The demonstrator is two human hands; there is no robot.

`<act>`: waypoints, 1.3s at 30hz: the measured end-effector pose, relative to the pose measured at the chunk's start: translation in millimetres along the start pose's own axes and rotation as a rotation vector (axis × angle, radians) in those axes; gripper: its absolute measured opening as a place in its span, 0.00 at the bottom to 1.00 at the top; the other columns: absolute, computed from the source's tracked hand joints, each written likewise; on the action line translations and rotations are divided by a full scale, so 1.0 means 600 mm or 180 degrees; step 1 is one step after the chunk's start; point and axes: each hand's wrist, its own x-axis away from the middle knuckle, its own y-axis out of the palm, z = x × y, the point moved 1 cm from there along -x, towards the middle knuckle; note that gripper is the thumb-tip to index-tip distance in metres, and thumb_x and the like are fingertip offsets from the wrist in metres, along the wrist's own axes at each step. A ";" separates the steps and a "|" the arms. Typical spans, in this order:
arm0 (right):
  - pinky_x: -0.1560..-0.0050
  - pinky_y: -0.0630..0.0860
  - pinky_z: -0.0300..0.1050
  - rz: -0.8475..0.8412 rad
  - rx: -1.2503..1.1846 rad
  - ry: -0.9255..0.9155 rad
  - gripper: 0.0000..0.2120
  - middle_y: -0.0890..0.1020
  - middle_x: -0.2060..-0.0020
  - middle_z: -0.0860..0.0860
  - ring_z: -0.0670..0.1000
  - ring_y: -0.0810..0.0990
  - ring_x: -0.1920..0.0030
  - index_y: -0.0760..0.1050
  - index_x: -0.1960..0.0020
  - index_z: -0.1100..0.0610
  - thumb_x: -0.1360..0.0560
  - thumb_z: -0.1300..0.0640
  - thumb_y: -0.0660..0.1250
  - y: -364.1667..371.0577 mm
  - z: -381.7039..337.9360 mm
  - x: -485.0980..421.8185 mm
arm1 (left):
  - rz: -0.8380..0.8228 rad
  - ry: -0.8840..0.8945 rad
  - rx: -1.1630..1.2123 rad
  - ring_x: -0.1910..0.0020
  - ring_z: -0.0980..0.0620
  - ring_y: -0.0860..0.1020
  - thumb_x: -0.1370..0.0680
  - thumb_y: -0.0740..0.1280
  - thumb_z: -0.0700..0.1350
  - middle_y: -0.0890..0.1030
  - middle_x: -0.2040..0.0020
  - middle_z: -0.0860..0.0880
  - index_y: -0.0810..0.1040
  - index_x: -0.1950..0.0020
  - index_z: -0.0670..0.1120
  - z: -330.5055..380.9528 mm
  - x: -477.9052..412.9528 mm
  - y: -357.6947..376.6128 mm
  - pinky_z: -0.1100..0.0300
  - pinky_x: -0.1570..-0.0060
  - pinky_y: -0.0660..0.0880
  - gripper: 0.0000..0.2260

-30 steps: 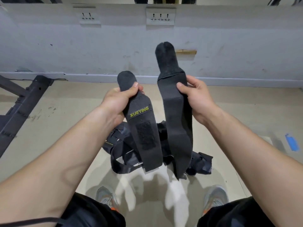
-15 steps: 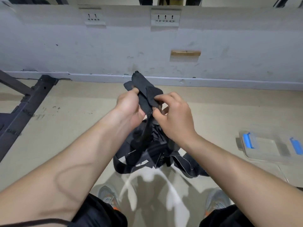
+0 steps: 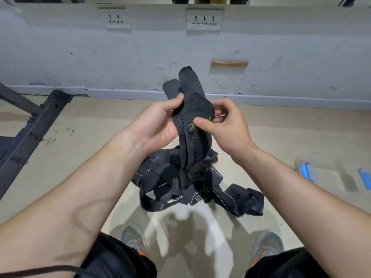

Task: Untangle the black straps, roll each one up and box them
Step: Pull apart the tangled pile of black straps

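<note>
Two black straps (image 3: 192,109) with green lettering are held together upright in front of me, their ends pointing up and their tails hanging down. My left hand (image 3: 158,121) grips them from the left, thumb on top. My right hand (image 3: 224,123) pinches them from the right, thumb pressing near the green letters. Below, a tangled heap of black straps (image 3: 180,183) lies on the floor between my feet. A clear plastic box (image 3: 329,177) with blue clips sits on the floor at the right.
A grey wall with two socket plates runs across the back. A dark metal frame (image 3: 36,127) slants over the floor at the left. My two shoes (image 3: 134,237) stand at the bottom edge, just behind the heap.
One second ago each hand held one strap apart from the other. The hands came together, and now both straps are bunched as one, raised a little higher than half a second ago.
</note>
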 end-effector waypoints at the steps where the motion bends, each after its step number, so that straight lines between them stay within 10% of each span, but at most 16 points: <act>1: 0.55 0.81 0.42 0.0056 -0.0160 0.0065 0.18 0.83 0.55 0.52 0.46 0.81 0.61 0.76 0.49 0.51 0.32 0.58 0.82 0.000 0.001 0.000 | -0.0058 0.0053 -0.0054 0.34 0.38 0.79 0.15 0.57 0.40 0.77 0.33 0.32 0.70 0.30 0.29 -0.004 -0.003 -0.003 0.47 0.35 0.77 0.18; 15: 0.68 0.75 0.37 -0.0424 -0.0982 0.0102 0.08 0.84 0.64 0.49 0.46 0.80 0.67 0.75 0.52 0.53 0.20 0.66 0.66 -0.048 -0.032 -0.014 | 0.0567 0.0809 -0.0655 0.52 0.51 0.85 0.16 0.63 0.38 0.85 0.46 0.45 0.79 0.35 0.41 -0.001 -0.020 -0.023 0.53 0.49 0.83 0.11; 25: 0.54 0.81 0.50 -0.0123 -0.0400 0.0127 0.07 0.81 0.65 0.44 0.47 0.81 0.60 0.83 0.56 0.51 0.26 0.63 0.75 -0.022 -0.028 -0.012 | 0.0246 0.0641 -0.0638 0.38 0.35 0.80 0.19 0.63 0.37 0.80 0.38 0.32 0.75 0.33 0.30 -0.021 -0.021 0.004 0.44 0.36 0.78 0.16; 39: 0.69 0.80 0.42 -0.0365 -0.0575 0.0631 0.05 0.80 0.71 0.46 0.45 0.80 0.71 0.81 0.52 0.61 0.27 0.66 0.75 -0.029 -0.031 -0.016 | 0.0361 0.0614 -0.0832 0.53 0.46 0.84 0.20 0.62 0.36 0.86 0.50 0.40 0.82 0.49 0.38 -0.023 -0.017 0.009 0.51 0.45 0.81 0.09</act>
